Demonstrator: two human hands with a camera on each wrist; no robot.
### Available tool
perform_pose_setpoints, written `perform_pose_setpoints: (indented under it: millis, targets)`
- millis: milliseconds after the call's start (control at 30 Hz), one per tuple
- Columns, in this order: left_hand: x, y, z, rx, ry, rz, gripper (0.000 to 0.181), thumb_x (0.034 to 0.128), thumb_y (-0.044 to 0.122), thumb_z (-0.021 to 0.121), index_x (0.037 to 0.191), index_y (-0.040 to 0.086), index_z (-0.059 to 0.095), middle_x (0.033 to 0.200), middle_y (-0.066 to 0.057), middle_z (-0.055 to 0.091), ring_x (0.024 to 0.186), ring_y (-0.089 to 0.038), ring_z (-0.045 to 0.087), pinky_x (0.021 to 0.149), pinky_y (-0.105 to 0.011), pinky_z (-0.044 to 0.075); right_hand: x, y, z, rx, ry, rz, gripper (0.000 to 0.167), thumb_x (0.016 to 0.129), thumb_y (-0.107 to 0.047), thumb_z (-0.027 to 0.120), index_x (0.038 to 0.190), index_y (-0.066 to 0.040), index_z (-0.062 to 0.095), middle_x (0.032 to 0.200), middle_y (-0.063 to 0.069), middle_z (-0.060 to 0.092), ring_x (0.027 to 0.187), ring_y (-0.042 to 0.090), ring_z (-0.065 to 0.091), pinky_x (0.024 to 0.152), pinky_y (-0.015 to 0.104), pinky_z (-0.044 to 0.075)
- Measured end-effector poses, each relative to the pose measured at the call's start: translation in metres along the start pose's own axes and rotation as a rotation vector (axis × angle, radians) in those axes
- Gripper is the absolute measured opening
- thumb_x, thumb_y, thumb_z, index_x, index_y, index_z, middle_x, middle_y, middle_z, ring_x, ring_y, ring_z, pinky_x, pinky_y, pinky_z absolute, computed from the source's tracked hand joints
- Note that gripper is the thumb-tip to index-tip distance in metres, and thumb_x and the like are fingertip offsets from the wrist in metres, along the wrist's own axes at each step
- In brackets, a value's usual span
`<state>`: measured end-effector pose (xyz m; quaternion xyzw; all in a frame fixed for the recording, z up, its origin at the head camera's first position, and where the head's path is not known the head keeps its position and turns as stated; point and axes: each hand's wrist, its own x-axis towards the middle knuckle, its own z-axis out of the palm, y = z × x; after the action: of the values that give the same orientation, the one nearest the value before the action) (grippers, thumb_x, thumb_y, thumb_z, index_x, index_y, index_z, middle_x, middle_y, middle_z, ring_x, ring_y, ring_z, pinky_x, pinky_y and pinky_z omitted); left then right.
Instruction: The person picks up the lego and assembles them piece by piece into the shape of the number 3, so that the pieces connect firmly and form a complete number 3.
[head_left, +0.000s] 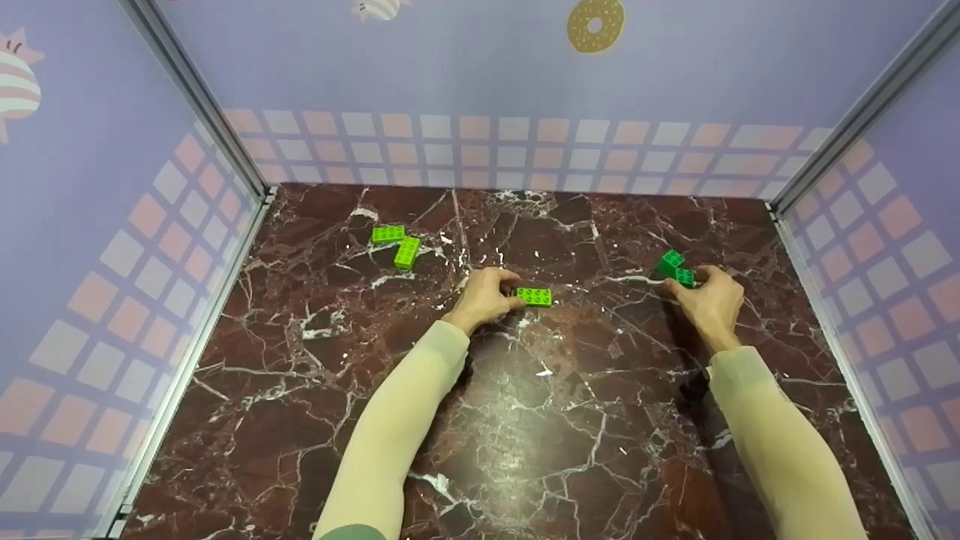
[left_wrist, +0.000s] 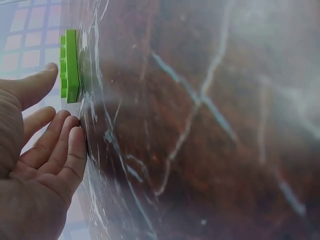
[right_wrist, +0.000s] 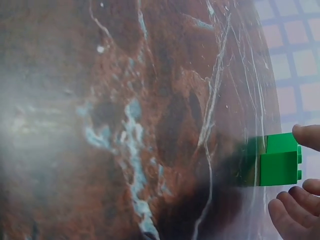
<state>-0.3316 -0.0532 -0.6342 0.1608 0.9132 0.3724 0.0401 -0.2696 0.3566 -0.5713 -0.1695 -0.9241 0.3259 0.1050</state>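
In the head view a lime green toy brick (head_left: pixel 534 297) lies flat near the middle of the marble-patterned surface. My left hand (head_left: pixel 484 297) is at its left end; thumb and fingers stand apart, and the left wrist view shows the brick (left_wrist: pixel 71 66) just beyond the thumb tip. Farther right, two darker green bricks sit against each other, one behind (head_left: pixel 670 261) and one in front (head_left: pixel 684 277). Around the front one my right hand (head_left: pixel 709 300) spreads thumb and fingers. The right wrist view shows a gap between the fingers and the green brick (right_wrist: pixel 280 168); thumb contact is unclear.
Two more lime bricks, one lying crosswise (head_left: pixel 388 234) and one lengthwise (head_left: pixel 407 253), are close together at the back left. Lilac panels with a checked band (head_left: pixel 514 150) enclose the back and both sides, and metal rails (head_left: pixel 199 330) edge the surface.
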Motion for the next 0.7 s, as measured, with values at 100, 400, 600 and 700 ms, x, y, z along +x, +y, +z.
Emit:
perform_pose_setpoints:
  millis: [100,400,600,700]
  targets:
    - [0.004,-0.003,0.003,0.004,-0.005,0.006,0.05,0.0883,0.03,0.095,0.134,0.013,0.083,0.114,-0.003,0.088,0.097,-0.014,0.08,0.09,-0.032,0.066,-0.001,0.0007,0.0002,0.037,0.015,0.018,0.063,0.095,-0.042,0.087,0.14,0.002,0.074,0.14,0.027,0.076,0.133,0.052,0.066,0.12,0.064,0.049]
    - [0.0016,-0.0002,0.0031,0.006,-0.008,0.03,0.045,0.088,0.029,0.095,0.13,0.014,0.086,0.115,-0.004,0.088,0.098,-0.018,0.081,0.089,-0.036,0.066,0.0007,0.0023,0.0048,0.064,0.018,0.074,0.062,0.096,-0.041,0.087,0.141,0.0,0.075,0.138,0.027,0.077,0.134,0.051,0.063,0.124,0.062,0.045]
    - [-0.0018,0.0059,0.0021,-0.018,-0.008,0.017,0.047,0.0876,0.024,0.095,0.132,0.013,0.085,0.118,-0.006,0.088,0.098,-0.019,0.079,0.089,-0.037,0.064,0.0025,0.0027,0.0055,0.056,0.028,0.083,0.063,0.095,-0.041,0.088,0.141,0.001,0.075,0.135,0.027,0.079,0.132,0.051,0.064,0.124,0.061,0.045]
    - [-0.0018,0.0067,0.0034,-0.015,0.0,0.012,0.046,0.0875,0.021,0.094,0.132,0.014,0.085,0.118,-0.005,0.088,0.096,-0.019,0.078,0.086,-0.035,0.064,0.0033,0.0038,0.0063,0.061,0.024,0.095,0.063,0.095,-0.041,0.088,0.141,0.001,0.075,0.134,0.027,0.079,0.132,0.05,0.064,0.126,0.06,0.044]
